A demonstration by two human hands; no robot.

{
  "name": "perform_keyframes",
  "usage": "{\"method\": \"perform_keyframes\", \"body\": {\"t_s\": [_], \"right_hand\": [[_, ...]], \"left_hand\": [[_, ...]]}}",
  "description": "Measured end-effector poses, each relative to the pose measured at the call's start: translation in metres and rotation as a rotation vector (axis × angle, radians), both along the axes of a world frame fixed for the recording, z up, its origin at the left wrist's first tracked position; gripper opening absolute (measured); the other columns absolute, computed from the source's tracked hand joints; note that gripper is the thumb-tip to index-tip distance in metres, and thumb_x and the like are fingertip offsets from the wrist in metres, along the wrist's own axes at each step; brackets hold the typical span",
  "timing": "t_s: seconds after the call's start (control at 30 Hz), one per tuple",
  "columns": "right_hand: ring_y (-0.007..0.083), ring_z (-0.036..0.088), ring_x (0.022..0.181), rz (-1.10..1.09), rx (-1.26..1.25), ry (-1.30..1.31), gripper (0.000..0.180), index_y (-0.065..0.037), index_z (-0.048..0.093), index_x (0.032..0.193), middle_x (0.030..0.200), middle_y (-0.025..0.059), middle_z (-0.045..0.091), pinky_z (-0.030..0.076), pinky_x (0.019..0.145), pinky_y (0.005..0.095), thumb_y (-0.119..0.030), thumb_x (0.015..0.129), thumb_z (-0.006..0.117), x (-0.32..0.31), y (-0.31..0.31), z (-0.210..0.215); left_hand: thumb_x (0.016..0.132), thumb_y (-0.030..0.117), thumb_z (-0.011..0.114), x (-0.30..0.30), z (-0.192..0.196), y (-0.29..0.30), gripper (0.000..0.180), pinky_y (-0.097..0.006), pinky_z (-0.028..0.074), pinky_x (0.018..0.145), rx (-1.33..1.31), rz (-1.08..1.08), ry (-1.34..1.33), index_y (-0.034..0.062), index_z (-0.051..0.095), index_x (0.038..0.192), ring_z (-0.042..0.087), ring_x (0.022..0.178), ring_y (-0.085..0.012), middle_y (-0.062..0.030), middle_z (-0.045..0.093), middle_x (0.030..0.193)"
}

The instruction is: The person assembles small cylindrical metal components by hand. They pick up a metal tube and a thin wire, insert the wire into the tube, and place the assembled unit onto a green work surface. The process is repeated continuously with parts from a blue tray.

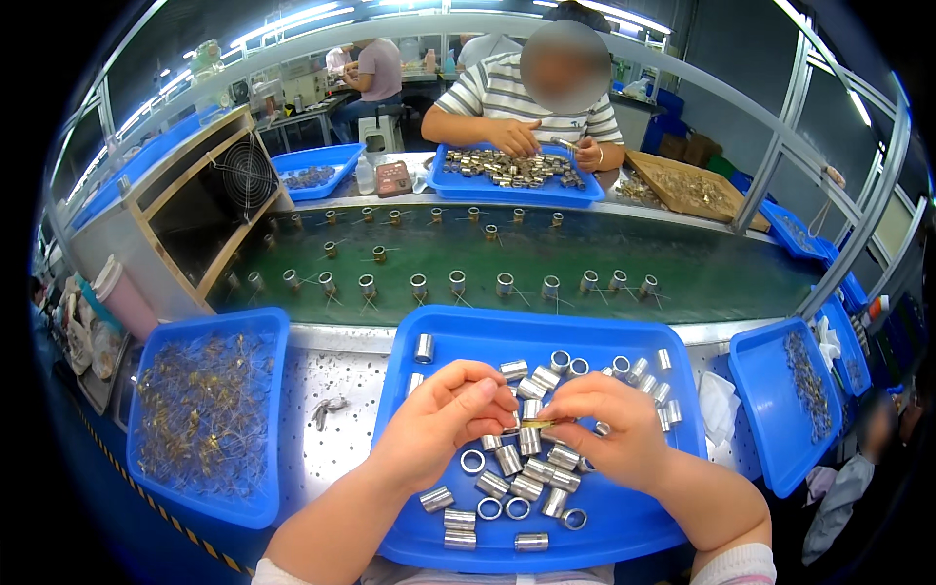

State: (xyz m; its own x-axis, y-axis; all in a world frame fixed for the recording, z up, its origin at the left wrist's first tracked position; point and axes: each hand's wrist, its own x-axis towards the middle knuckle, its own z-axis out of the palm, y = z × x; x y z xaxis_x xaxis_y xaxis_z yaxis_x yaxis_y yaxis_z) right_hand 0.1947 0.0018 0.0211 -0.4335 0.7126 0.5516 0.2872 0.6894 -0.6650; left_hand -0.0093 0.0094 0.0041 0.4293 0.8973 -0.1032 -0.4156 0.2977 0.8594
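Both hands meet over a blue tray of short silver metal sleeves, some upright, others on their sides. My left hand is closed, its fingertips around something small and silvery, mostly hidden by the fingers. Close beside it, my right hand pinches a thin brass-coloured piece between thumb and forefinger. The two sets of fingertips nearly touch. At the left, a second blue tray holds a tangle of small brass-coloured parts with thin wires.
Beyond the tray runs a green conveyor belt with sleeves standing in rows, thin wires at their bases. Across it, a person handles parts over another blue tray. A tray of small parts stands right; a wooden-framed box with a fan stands left.
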Motion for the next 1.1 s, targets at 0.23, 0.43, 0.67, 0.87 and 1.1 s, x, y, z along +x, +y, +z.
{"method": "perform_keyframes", "body": {"t_s": [0.23,0.43,0.67,0.87,1.1], "right_hand": [[0.0174,0.059,0.070,-0.046,0.164,-0.048,0.023,-0.003,0.063,0.089,0.082,0.0073,0.060,0.048,0.055,0.0248,0.001,0.068,0.069,0.000,0.002,-0.004],[0.0157,0.057,0.076,0.106,-0.671,0.401,0.016,0.000,0.061,0.095,0.086,0.0071,0.060,0.046,0.069,0.0263,-0.005,0.080,0.062,0.007,0.004,-0.003],[0.0124,0.051,0.082,0.264,-1.108,0.906,0.020,-0.003,0.057,0.099,0.088,0.0039,0.055,0.043,0.077,0.0278,-0.021,0.091,0.050,0.012,0.014,-0.012],[0.0126,0.051,0.082,0.322,-1.144,0.929,0.019,-0.005,0.056,0.096,0.089,0.0035,0.055,0.042,0.076,0.0281,-0.022,0.091,0.049,0.011,0.015,-0.013],[0.0133,0.051,0.083,0.360,-1.126,0.904,0.020,-0.004,0.056,0.097,0.091,0.0043,0.056,0.042,0.076,0.0289,-0.022,0.092,0.047,0.010,0.013,-0.013]], "left_hand": [[0.091,0.017,0.048,0.001,-0.004,0.003,0.017,-0.024,0.047,0.077,0.021,0.020,-0.020,0.0037,0.051,0.102,0.056,0.087,-0.0129,-0.0068,0.057,0.096],[0.091,0.016,0.049,-0.001,-0.004,0.003,0.016,-0.025,0.047,0.078,0.017,0.039,-0.006,0.0044,0.052,0.101,0.056,0.090,-0.0130,-0.0060,0.057,0.097],[0.091,0.017,0.049,-0.001,-0.004,0.005,0.016,-0.026,0.046,0.080,0.011,0.034,0.001,0.0042,0.052,0.100,0.055,0.091,-0.0137,-0.0065,0.057,0.097],[0.090,0.017,0.049,-0.001,-0.003,0.003,0.016,-0.026,0.045,0.081,0.008,0.017,0.000,0.0044,0.052,0.100,0.056,0.091,-0.0144,-0.0072,0.057,0.097],[0.090,0.015,0.049,-0.002,-0.002,0.002,0.015,-0.027,0.045,0.080,-0.001,0.003,-0.013,0.0041,0.052,0.099,0.056,0.091,-0.0145,-0.0075,0.058,0.097]]}}
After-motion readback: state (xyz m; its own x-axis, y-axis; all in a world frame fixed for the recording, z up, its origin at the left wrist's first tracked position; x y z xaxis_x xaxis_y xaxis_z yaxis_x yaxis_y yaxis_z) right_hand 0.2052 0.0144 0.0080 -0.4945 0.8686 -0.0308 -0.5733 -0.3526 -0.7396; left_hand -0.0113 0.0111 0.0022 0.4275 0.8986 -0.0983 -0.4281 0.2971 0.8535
